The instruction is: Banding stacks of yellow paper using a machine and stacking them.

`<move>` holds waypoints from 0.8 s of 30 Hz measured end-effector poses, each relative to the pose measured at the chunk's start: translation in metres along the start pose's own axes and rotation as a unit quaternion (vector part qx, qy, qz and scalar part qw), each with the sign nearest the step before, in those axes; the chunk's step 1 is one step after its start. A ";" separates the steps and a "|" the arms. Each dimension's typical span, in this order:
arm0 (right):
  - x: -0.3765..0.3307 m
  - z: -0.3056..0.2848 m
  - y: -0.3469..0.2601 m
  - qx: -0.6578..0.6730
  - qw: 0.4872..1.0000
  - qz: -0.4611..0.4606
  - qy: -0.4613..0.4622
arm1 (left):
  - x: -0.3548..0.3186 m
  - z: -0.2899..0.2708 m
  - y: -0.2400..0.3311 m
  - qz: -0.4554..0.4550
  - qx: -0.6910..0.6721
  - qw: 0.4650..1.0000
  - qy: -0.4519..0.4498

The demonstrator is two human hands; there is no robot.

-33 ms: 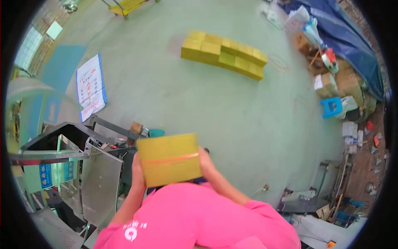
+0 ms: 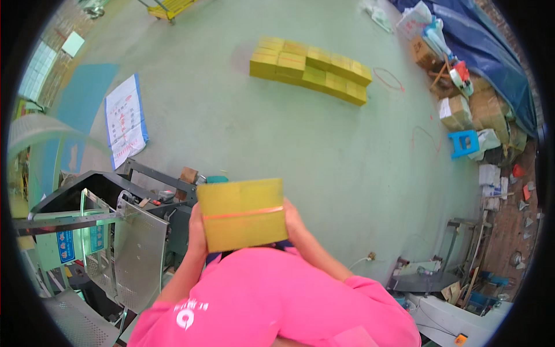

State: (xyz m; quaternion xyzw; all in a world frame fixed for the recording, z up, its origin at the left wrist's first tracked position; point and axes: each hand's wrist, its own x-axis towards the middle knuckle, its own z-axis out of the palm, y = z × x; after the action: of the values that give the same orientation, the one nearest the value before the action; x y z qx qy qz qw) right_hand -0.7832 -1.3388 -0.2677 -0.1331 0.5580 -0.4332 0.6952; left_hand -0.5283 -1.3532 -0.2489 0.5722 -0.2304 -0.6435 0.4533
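Note:
A yellow block-shaped bundle (image 2: 243, 199) with an orange band across its middle is held in front of my body, above the floor. My left hand (image 2: 197, 231) grips its left side and my right hand (image 2: 294, 221) presses on its right side. Both sets of fingers are partly hidden behind the bundle. Farther off on the floor, a long low row of similar yellow bundles (image 2: 315, 85) is stacked; its left part and back side rise higher than the front right part.
On my left stands a metal machine with a perforated plate (image 2: 139, 243). A white sack with blue edges (image 2: 126, 121) lies on the floor beyond it. Boxes (image 2: 455, 113), a blue stool (image 2: 464, 144) and a blue tarp (image 2: 491, 63) line the right side. A yellow cart (image 2: 167, 8) stands far left.
The banded bundle and both hands have shifted slightly to the right and up in the picture. Both hands keep hold of it, and the row on the floor looks the same.

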 end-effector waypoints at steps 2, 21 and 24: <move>0.019 -0.055 -0.040 0.028 1.000 0.009 -0.002 | 0.021 0.072 0.005 -0.009 0.032 0.999 -0.029; 0.283 -0.239 -0.293 0.213 0.964 0.039 0.152 | 0.388 0.414 0.020 -0.017 0.185 0.962 -0.199; 0.330 -0.252 -0.347 0.232 0.952 0.049 0.194 | 0.435 0.477 0.048 -0.038 0.190 0.961 -0.199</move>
State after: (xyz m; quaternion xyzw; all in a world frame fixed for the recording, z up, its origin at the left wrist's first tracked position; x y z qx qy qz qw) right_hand -1.1640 -1.7156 -0.3396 0.1461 0.5720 -0.5340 0.6052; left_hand -0.9352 -1.8503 -0.3254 0.5164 -0.4119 -0.7056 0.2563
